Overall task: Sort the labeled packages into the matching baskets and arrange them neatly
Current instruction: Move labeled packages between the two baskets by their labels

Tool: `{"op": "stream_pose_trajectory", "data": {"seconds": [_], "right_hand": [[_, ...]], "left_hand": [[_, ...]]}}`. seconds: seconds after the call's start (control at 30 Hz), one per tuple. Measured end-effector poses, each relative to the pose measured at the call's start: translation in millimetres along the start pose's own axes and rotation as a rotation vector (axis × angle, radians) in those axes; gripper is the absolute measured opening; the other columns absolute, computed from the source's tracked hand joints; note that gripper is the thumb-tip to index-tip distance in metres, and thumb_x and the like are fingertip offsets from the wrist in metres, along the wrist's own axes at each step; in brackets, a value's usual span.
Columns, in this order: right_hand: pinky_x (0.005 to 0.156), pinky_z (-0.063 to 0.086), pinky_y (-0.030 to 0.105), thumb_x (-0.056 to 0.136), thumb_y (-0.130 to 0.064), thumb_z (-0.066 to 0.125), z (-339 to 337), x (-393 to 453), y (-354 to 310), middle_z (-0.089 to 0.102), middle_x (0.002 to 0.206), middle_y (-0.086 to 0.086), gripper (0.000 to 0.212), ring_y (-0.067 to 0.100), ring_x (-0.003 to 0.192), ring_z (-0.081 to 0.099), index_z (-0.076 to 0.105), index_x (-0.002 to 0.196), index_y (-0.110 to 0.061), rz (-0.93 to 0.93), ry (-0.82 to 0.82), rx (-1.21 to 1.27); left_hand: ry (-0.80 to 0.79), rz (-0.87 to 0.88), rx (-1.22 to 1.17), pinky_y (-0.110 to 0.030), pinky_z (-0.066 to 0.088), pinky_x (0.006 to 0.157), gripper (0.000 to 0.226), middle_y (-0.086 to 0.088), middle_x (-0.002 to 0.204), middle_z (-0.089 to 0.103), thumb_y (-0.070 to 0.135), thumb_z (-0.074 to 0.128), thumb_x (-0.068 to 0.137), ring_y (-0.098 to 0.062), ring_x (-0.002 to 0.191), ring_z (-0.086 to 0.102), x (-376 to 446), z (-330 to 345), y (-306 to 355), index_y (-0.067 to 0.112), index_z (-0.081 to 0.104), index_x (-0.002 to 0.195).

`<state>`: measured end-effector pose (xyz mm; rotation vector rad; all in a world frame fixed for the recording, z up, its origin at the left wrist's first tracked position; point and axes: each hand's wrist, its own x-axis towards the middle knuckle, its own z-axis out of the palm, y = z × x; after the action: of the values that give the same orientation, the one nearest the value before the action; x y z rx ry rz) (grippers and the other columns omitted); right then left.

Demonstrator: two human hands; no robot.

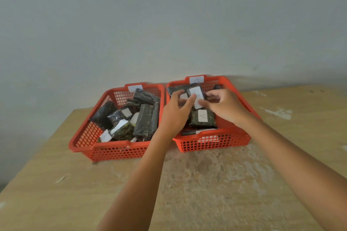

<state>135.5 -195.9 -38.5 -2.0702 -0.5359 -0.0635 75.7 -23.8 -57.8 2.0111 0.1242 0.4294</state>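
Dark wrapped package (pixel 196 97) with unreadable white label, gripped by left hand (pixel 175 113) and right hand (pixel 224 107) over right orange basket (pixel 232 138), "A"-labelled package (pixel 202 118) lain at 6 o'clock below

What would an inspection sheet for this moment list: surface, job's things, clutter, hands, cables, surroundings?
Surface: worn wooden table, patchy finish.
Job's things: two orange baskets side by side; left basket holds dark packages piled untidily; right basket holds packages, one labeled package lying flat.
Clutter: pale scrap on the table.
Hands: left hand and right hand together grip a white-labeled package over the right basket.
Cables: nothing seen.
Surroundings: plain grey wall.
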Motion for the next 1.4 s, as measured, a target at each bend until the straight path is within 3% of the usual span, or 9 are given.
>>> {"op": "stream_pose_trajectory", "data": {"seconds": [0.1, 0.17, 0.27, 0.47, 0.67, 0.73, 1.0, 1.2, 1.4], "right_hand": [[0.077, 0.044, 0.002, 0.088, -0.054, 0.069, 29, -3, -29, 0.069, 0.104, -0.034, 0.022, -0.014, 0.097, 0.063, 0.07, 0.11, -0.051, -0.055, -0.179, 0.064], [0.078, 0.041, 0.001, 0.095, -0.046, 0.063, 45, -2, -37, 0.068, 0.121, -0.019, 0.04, -0.01, 0.1, 0.06, 0.063, 0.133, -0.033, -0.054, -0.217, 0.027], [0.086, 0.045, 0.008, 0.1, -0.029, 0.06, 61, -6, -31, 0.069, 0.128, 0.0, 0.035, 0.007, 0.107, 0.066, 0.065, 0.132, -0.017, -0.056, -0.246, -0.195], [0.088, 0.051, 0.023, 0.099, -0.008, 0.057, 53, 1, -21, 0.073, 0.114, 0.004, 0.025, 0.013, 0.097, 0.067, 0.073, 0.118, -0.013, -0.043, -0.257, -0.366], [0.088, 0.056, 0.04, 0.087, 0.0, 0.062, -19, 21, 17, 0.076, 0.106, 0.014, 0.029, 0.034, 0.098, 0.07, 0.079, 0.104, -0.015, 0.049, 0.229, -0.546], [0.09, 0.055, 0.046, 0.086, 0.003, 0.055, -29, 17, 38, 0.071, 0.113, 0.022, 0.038, 0.04, 0.105, 0.066, 0.074, 0.115, -0.013, 0.132, 0.201, -0.66], [0.097, 0.051, 0.045, 0.081, 0.012, 0.05, -22, 23, 69, 0.065, 0.123, 0.019, 0.049, 0.037, 0.116, 0.061, 0.071, 0.119, -0.011, 0.127, 0.242, -0.593], [0.1, 0.051, 0.042, 0.08, 0.014, 0.054, -22, 25, 77, 0.065, 0.128, 0.013, 0.054, 0.032, 0.12, 0.059, 0.07, 0.124, -0.014, 0.118, 0.252, -0.563], [0.098, 0.053, 0.043, 0.082, 0.015, 0.058, -25, 26, 76, 0.068, 0.126, 0.01, 0.053, 0.028, 0.118, 0.062, 0.072, 0.123, -0.015, 0.155, 0.278, -0.477]], "left_hand": [[0.154, -0.039, -0.123, -0.033, 0.056, 0.091, 0.053, 0.01, 0.116, 0.063, 0.051, 0.07, 0.092, -0.011, 0.111, 0.064, 2, -28, 2, 0.029, 0.052, 0.136], [0.278, -0.059, -0.073, -0.034, 0.058, 0.085, 0.047, 0.011, 0.11, 0.066, 0.051, 0.073, 0.089, -0.009, 0.101, 0.067, 1, -56, -3, 0.028, 0.054, 0.125], [0.413, -0.059, 0.226, -0.026, 0.052, 0.073, 0.039, 0.017, 0.097, 0.066, 0.052, 0.07, 0.09, 0.0, 0.085, 0.064, 0, -103, -16, 0.029, 0.054, 0.117], [0.233, -0.221, 0.645, -0.057, 0.04, 0.112, 0.075, -0.016, 0.152, 0.049, 0.058, 0.053, 0.097, -0.042, 0.141, 0.043, 16, -113, -24, 0.015, 0.035, 0.156], [-0.047, 0.267, 0.564, -0.035, 0.05, 0.094, 0.028, 0.001, 0.127, 0.065, 0.033, 0.064, 0.094, -0.018, 0.115, 0.06, 36, -44, -3, 0.029, 0.07, 0.121], [-0.095, 0.331, 0.59, -0.04, 0.054, 0.091, 0.026, 0.004, 0.127, 0.064, 0.027, 0.065, 0.092, -0.019, 0.118, 0.057, 46, -12, -1, 0.031, 0.072, 0.117], [0.049, 0.29, 0.24, -0.028, 0.058, 0.078, 0.021, 0.017, 0.094, 0.074, 0.016, 0.068, 0.09, 0.002, 0.079, 0.064, 112, 55, -6, 0.035, 0.075, 0.093], [0.2, 0.229, 0.1, -0.007, 0.04, 0.057, 0.017, 0.028, 0.073, 0.067, 0.022, 0.066, 0.085, 0.011, 0.058, 0.057, 125, 46, -23, 0.037, 0.075, 0.085], [-0.077, 0.365, 0.549, -0.041, 0.056, 0.087, 0.039, 0.002, 0.106, 0.073, 0.042, 0.066, 0.09, -0.016, 0.11, 0.056, 115, 80, -19, 0.035, 0.065, 0.128]]}}
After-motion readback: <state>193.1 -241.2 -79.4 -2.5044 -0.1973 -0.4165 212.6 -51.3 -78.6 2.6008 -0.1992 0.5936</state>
